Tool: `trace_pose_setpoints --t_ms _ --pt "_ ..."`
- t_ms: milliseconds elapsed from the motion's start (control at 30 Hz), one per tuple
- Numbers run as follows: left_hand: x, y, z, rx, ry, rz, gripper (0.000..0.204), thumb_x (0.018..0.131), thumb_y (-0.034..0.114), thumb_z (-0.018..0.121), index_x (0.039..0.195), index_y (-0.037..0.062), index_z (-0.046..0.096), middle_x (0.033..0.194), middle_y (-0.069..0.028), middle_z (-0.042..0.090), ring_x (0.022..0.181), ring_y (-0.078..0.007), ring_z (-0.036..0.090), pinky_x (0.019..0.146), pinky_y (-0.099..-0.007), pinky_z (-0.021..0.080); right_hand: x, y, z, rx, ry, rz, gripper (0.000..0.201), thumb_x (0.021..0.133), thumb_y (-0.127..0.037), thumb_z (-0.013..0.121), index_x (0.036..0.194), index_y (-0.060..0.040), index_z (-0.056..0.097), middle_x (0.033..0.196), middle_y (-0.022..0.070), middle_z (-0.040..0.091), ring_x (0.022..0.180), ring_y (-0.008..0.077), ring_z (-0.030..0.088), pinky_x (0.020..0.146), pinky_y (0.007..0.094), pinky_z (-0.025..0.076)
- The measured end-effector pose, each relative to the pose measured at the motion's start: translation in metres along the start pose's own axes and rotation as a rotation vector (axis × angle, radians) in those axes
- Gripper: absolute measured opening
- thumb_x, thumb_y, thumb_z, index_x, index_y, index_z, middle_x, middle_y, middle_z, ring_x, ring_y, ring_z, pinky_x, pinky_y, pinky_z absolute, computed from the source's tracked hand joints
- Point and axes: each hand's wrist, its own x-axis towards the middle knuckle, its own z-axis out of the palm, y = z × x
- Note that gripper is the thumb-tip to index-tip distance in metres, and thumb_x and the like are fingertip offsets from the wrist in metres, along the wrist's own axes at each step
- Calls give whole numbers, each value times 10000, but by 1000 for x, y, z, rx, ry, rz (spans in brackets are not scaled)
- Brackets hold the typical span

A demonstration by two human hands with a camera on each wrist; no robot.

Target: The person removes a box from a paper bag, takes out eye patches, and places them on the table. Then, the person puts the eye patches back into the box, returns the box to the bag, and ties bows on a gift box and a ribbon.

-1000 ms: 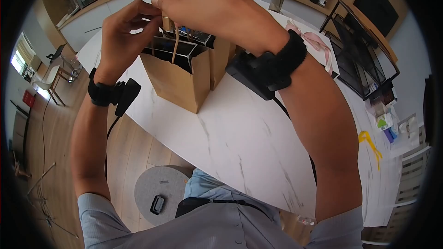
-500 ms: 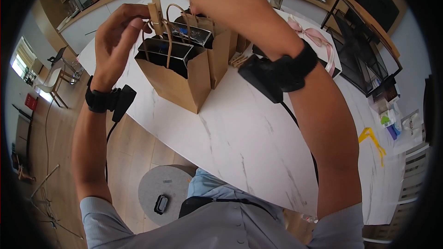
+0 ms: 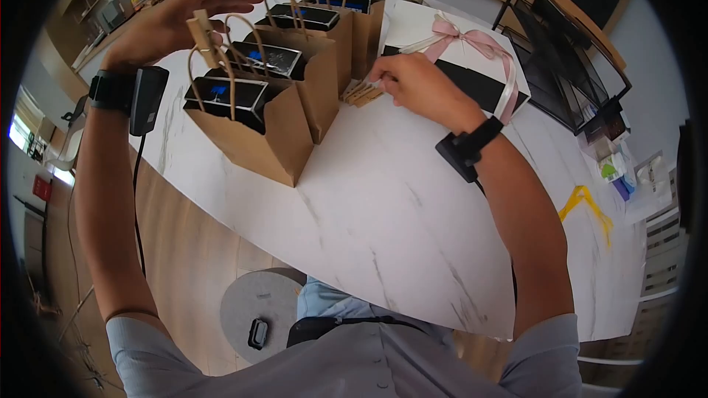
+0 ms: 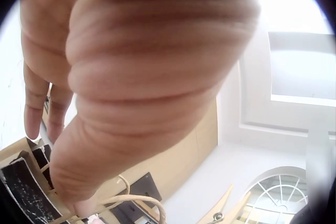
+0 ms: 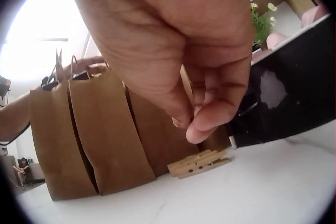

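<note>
Upright brown paper bags with twisted handles and dark boxes inside stand in a row. A wooden clothespin sticks up at the nearest bag's handle. Beside it the left hand hovers over the bags, fingers stretched out, holding nothing visible; its thumb is by a handle in the left wrist view. Over a small pile of clothespins on the table, the right hand has thumb and fingers together. In the right wrist view that hand pinches a clothespin, mostly hidden, above the pile.
Right of the bags lies a white and black box with a pink ribbon. A black-framed rack stands beyond it. Yellow ribbon lies on the marble-patterned table. A round grey stool is below the table edge.
The right hand has gone from the front bag's handles down and right to the clothespins. The left hand has drawn back from the clothespin with its fingers straightened. The head view has shifted, showing more bags.
</note>
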Motion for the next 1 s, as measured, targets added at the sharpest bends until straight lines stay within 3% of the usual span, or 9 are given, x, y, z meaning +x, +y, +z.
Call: trace_pose_setpoints --t_ms 67,100,200,333,367,567,733,867,1000 --pt "8 4 0 51 -131 123 742 865 177 771 1520 139 423 1470 -101 530 1376 -247 487 1066 -394 478 7 11 15 -288 138 -321 157 901 -21 619 1049 7 662 910 133 670 928 290 682 787 384 545" --pt "10 5 3 25 -101 91 688 841 206 802 1452 104 502 1417 -92 569 1342 -241 513 1042 -374 485 8 13 20 -271 118 -305 186 869 -23 621 1043 -3 684 1052 195 667 987 384 655 821 443 545" --pt "19 7 12 -126 -149 -18 761 768 372 870 1370 31 553 1392 -125 573 1292 -232 549 1022 -349 481 14 19 31 -415 40 -238 186 858 -17 634 1041 -1 659 1067 192 644 985 381 655 825 460 543" --pt "16 1 13 -292 -45 -75 523 782 286 868 1191 47 645 1228 -93 675 1178 -201 632 992 -326 493 13 26 32 -388 60 -191 191 840 -45 678 1019 3 632 1042 188 642 1016 386 646 843 471 532" --pt "17 -6 16 -295 9 1 404 815 258 841 1119 62 661 1084 -66 710 1142 -178 641 961 -320 506 8 24 29 -344 49 -179 216 835 -62 695 1027 5 622 1042 189 640 1016 388 645 844 469 529" --pt "25 -6 23 -324 85 52 339 841 241 820 1072 59 653 899 -33 687 883 -127 642 817 -278 518 7 28 21 -246 22 -113 241 832 -92 719 1018 8 604 1047 187 640 995 389 645 830 470 523" --pt "27 1 31 -381 186 122 181 914 177 749 1035 69 670 918 -36 705 840 -113 687 726 -250 523 6 35 22 -340 66 -253 196 853 -42 672 1022 25 602 995 203 648 928 390 662 791 458 538" --pt "22 0 31 -323 198 114 133 930 162 732 1001 61 682 897 -62 733 835 -105 684 720 -241 517 1 24 17 -486 -51 -224 312 882 -28 650 1188 3 597 1004 190 649 903 374 662 778 427 544" --pt "21 -2 33 -379 223 90 166 911 175 754 999 56 679 904 -51 717 836 -104 672 743 -244 533 -3 22 6 -322 103 -403 271 907 -14 596 1177 8 612 845 163 649 787 349 661 720 415 546"
